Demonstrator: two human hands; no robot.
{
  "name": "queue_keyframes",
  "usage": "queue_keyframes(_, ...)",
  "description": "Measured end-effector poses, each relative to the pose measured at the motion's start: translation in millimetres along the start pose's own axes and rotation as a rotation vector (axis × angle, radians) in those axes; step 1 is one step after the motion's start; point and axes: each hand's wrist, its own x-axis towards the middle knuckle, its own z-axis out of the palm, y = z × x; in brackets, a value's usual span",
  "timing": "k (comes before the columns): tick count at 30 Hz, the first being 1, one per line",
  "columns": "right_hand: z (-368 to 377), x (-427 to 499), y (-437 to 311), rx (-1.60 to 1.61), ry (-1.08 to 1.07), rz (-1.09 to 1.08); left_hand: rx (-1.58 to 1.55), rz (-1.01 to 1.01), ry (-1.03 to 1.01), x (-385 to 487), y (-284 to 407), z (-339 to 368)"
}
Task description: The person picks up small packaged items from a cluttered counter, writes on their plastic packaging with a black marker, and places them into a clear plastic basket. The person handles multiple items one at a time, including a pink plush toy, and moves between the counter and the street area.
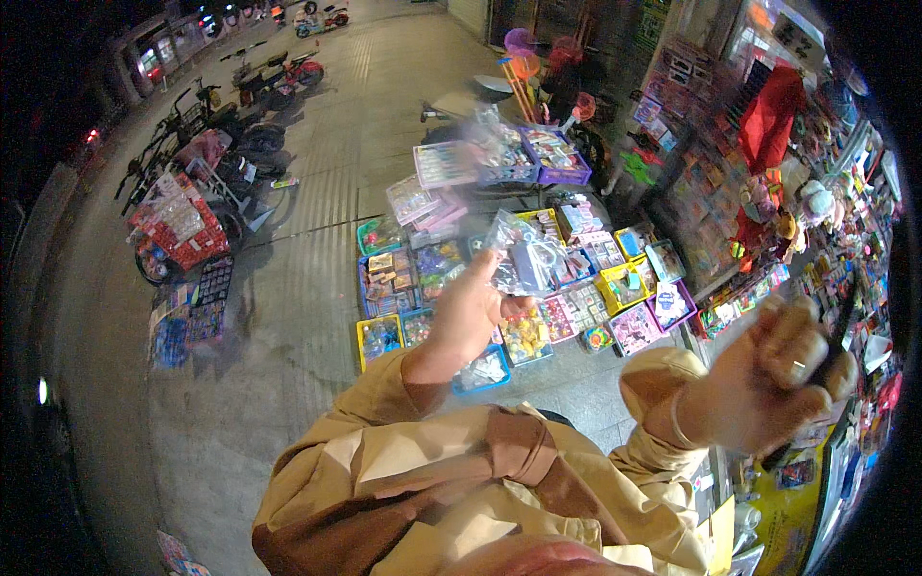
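Observation:
My left hand grips a clear plastic bag by its near side. Inside the bag are a grey-blue flat box and what looks like a white cord. Below the bag, small goods fill rows of plastic baskets, among them a yellow basket and a blue basket near my wrist. On the right, my right hand is raised with curled fingers, a ring on one of them. It is blurred. A dark narrow object shows at its far side; whether the fingers hold it is unclear.
Farther back stand a purple crate and stacked clear boxes. Racks of packaged goods and plush toys line the right. A red cloth hangs there. Bicycles and a red goods-laden cart stand left on the pavement.

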Motion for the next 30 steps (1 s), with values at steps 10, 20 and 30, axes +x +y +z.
queue_keyframes(10,0,4,2,0.143,-0.227,-0.218,-0.054,-0.079,-0.067,-12,-2,-15)
queue_keyframes(20,9,-14,11,0.201,-0.253,-0.209,-0.044,-0.109,-0.036,-13,1,-18)
queue_keyframes(30,15,-27,9,0.251,-0.282,-0.185,-0.008,-0.060,-0.014,-16,2,-16)
